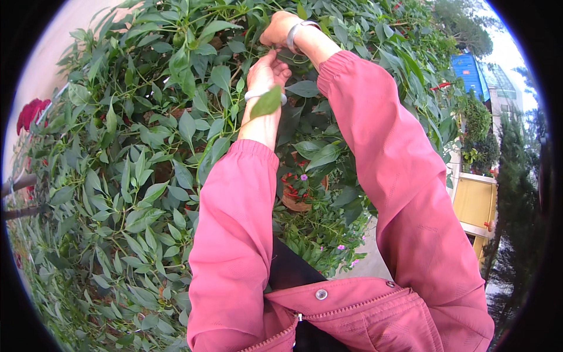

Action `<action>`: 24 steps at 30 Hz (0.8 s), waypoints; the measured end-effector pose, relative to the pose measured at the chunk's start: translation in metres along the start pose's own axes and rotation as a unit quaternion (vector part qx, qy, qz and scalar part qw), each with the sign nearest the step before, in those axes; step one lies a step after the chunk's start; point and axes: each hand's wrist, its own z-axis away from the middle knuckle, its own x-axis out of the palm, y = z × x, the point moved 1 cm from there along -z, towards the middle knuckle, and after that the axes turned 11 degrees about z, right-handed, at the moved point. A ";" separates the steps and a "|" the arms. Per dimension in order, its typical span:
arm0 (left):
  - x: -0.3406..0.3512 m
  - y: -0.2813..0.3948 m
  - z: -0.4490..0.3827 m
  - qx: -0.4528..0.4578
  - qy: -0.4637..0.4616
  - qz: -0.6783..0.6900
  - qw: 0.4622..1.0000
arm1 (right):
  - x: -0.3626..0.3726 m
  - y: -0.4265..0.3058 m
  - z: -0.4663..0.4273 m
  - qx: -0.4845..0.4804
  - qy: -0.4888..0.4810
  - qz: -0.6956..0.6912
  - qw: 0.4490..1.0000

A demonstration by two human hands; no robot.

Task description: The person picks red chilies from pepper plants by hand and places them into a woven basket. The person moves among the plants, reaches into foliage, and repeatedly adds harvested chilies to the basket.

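Both my hands reach into leafy pepper plants [145, 215] near the top of the view. My left hand [267, 72], with a pale bangle [283, 98] at the wrist, is palm up with its fingers curled beside thin stems; whether it grips one cannot be made out. A green leaf [266, 102] overlaps that wrist. Just above and to the right is my right hand [279, 30], bent downward, a silver-coloured metal bracelet [294, 37] on its wrist. Its fingertips are hidden, so what they touch is unclear. A green pepper [206, 152] hangs left of my left forearm.
Below the hands, a basket-like container [297, 203] holds red peppers [294, 187], near pink flowers [341, 247]. A dark red flower [31, 115] and metal-looking bars [20, 185] are at the far left. A yellow cabinet [475, 202] and a blue structure [469, 75] stand at the right.
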 end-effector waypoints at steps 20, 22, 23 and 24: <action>0.009 0.058 0.062 -0.057 -0.092 -0.264 0.959 | -0.003 -0.003 0.128 -0.108 0.171 -0.091 0.975; 0.018 0.104 0.097 -0.045 -0.124 -0.424 0.896 | 0.002 0.002 0.146 -0.085 0.240 -0.136 0.957; 0.022 0.130 0.114 -0.018 -0.163 -0.474 0.865 | 0.006 0.004 0.154 -0.060 0.235 -0.188 0.952; 0.025 0.158 0.131 0.037 -0.141 -0.498 0.855 | 0.009 0.004 0.160 -0.057 0.283 -0.209 0.934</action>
